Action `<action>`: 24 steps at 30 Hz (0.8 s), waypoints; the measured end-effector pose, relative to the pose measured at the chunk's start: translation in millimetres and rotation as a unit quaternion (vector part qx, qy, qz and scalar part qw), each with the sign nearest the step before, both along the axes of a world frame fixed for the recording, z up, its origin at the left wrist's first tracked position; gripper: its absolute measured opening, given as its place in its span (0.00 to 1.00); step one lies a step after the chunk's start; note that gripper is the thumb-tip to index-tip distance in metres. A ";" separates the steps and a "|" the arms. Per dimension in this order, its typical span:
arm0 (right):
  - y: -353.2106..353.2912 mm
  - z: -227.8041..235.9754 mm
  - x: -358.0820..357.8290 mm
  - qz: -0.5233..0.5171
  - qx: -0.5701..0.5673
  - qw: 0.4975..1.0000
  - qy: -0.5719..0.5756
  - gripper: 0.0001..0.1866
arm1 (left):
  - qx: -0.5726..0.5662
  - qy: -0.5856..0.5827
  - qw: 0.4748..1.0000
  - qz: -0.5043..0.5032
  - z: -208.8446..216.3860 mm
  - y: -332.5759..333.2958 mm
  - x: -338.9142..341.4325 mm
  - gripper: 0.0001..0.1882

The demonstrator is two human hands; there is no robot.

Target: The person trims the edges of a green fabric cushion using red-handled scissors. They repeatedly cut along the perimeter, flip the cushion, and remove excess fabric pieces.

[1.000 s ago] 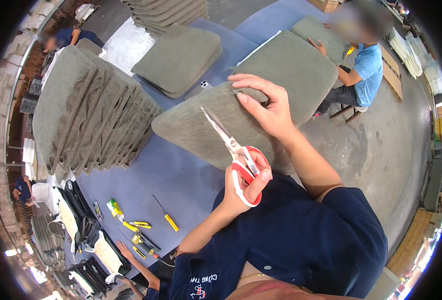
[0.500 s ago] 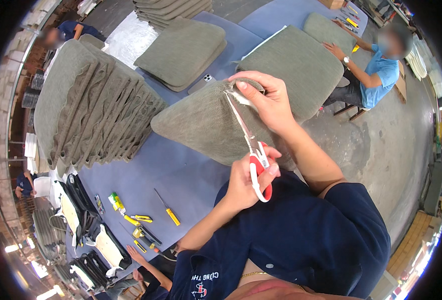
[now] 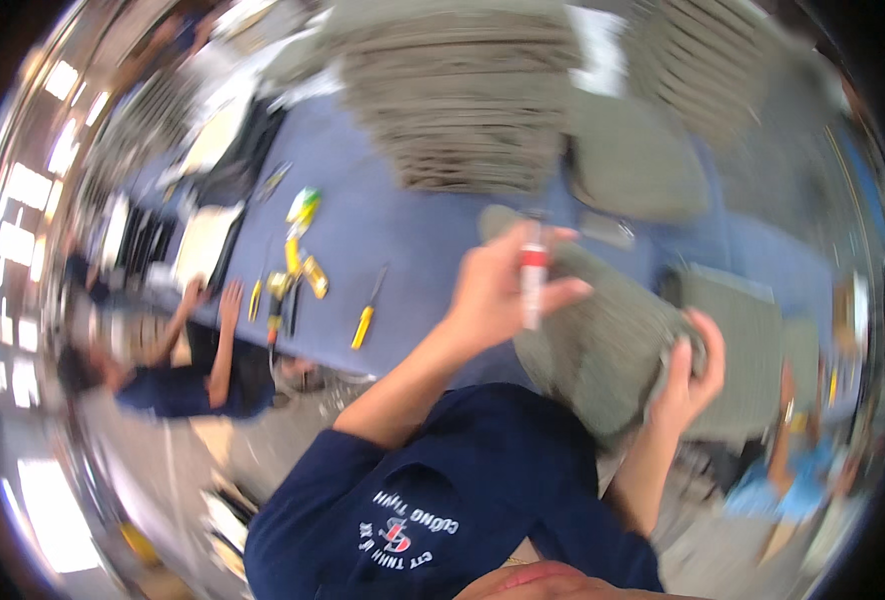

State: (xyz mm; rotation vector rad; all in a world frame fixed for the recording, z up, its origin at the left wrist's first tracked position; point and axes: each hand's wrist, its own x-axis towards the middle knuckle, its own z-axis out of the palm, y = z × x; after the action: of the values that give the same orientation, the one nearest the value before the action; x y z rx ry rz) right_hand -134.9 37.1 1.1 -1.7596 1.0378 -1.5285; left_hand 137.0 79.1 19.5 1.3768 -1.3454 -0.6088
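A grey-green fabric-covered cushion (image 3: 603, 335) is held in front of my chest, over the near edge of the blue-topped table. My right hand (image 3: 690, 375) grips its right-hand edge, thumb and fingers closed on the fabric. In my left hand (image 3: 493, 285) is a pair of red and white scissors (image 3: 534, 275), seen nearly edge-on and pointing away from me. They are beside the cushion's left part; motion blur hides whether the blades touch it.
A tall stack of grey-green cushions (image 3: 463, 110) stands at the far side of the blue table (image 3: 363, 230). A screwdriver (image 3: 364, 325) and yellow cutters (image 3: 314, 277) lie left of me. A phone (image 3: 608, 230) lies beyond the cushion. Co-workers sit left and right.
My view has swung leftward. The scissors' blades were along the cushion's edge by my right hand; now my hands are farther apart, with the scissors away from that edge.
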 end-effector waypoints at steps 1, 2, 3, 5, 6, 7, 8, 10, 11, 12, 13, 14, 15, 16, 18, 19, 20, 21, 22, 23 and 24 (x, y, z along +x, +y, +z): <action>4.1 2.9 8.2 0.021 -0.054 0.998 0.002 0.17 | 0.012 0.016 1.000 -0.008 -2.5 0.6 3.7 0.23; 1.6 -1.8 11.3 0.020 -0.113 0.993 0.007 0.18 | 0.058 0.016 0.998 -0.022 0.5 -1.1 -0.3 0.25; 3.0 -3.4 17.9 0.018 -0.177 0.984 0.014 0.19 | 0.016 -0.028 0.999 0.006 -8.6 0.8 1.1 0.25; 5.8 7.4 5.0 0.004 -0.223 0.961 0.166 0.17 | -0.052 -0.078 0.995 0.017 -18.6 15.2 8.7 0.28; 2.2 11.7 -1.5 0.031 -0.212 0.964 0.160 0.16 | -0.074 -0.061 0.995 0.018 -20.2 19.3 7.5 0.28; -3.6 11.0 -11.9 0.052 -0.195 0.967 0.157 0.16 | -0.065 -0.058 0.996 0.029 -18.9 24.5 7.4 0.28; -6.1 12.9 -15.4 0.067 -0.174 0.971 0.153 0.15 | -0.053 -0.058 0.996 0.034 -12.2 30.3 6.6 0.28; -6.3 14.7 -10.8 0.090 -0.165 0.971 0.144 0.09 | -0.049 -0.048 0.997 0.044 -10.1 39.3 6.9 0.27; -7.4 14.2 -7.3 0.100 -0.160 0.972 0.141 0.07 | -0.044 -0.038 0.997 0.047 -12.2 45.0 10.0 0.27; -3.8 16.2 -3.7 0.101 -0.165 0.971 0.140 0.06 | -0.040 -0.029 0.998 0.042 -14.4 48.3 12.6 0.27; -4.0 17.7 -2.2 0.113 -0.170 0.968 0.144 0.06 | -0.037 -0.020 0.998 0.037 -16.1 51.5 15.5 0.26; -2.8 20.6 -0.5 0.124 -0.175 0.966 0.147 0.07 | -0.032 -0.014 0.999 0.033 -17.3 54.5 18.4 0.26; -4.3 20.9 1.2 0.138 -0.179 0.962 0.152 0.07 | -0.027 -0.007 0.999 0.032 -18.9 57.7 23.2 0.26; -5.6 21.1 3.1 0.142 -0.176 0.960 0.167 0.08 | -0.022 0.001 0.999 0.029 -20.0 61.1 27.9 0.25; -8.0 23.5 9.7 0.150 -0.171 0.954 0.196 0.10 | -0.031 -0.001 0.999 0.029 -21.4 67.4 36.4 0.25; -8.6 25.4 14.1 0.159 -0.167 0.951 0.207 0.11 | -0.035 -0.002 0.999 0.029 -22.3 70.1 40.1 0.25; -8.0 26.8 18.4 0.168 -0.163 0.947 0.218 0.12 | -0.036 0.003 0.999 0.030 -23.8 73.4 44.0 0.24; -4.1 30.9 25.9 0.175 -0.159 0.944 0.231 0.13 | -0.038 0.009 0.999 0.029 -24.8 76.5 47.2 0.24; 2.2 34.1 32.4 0.189 -0.144 0.949 0.206 0.15 | -0.042 0.016 0.999 0.022 -25.8 76.2 48.0 0.23; 8.8 36.9 39.6 0.202 -0.129 0.954 0.182 0.16 | -0.052 0.021 0.998 0.024 -26.4 74.5 47.9 0.22; 12.4 38.5 44.5 0.220 -0.113 0.956 0.158 0.18 | -0.060 0.028 0.997 0.031 -27.3 75.4 47.7 0.22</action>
State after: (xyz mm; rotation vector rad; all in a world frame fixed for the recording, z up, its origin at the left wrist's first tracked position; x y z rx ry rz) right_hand -90.3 49.4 39.6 -2.2663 0.5612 -1.1433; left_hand 184.7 154.6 -7.9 1.2906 -1.2699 -0.5129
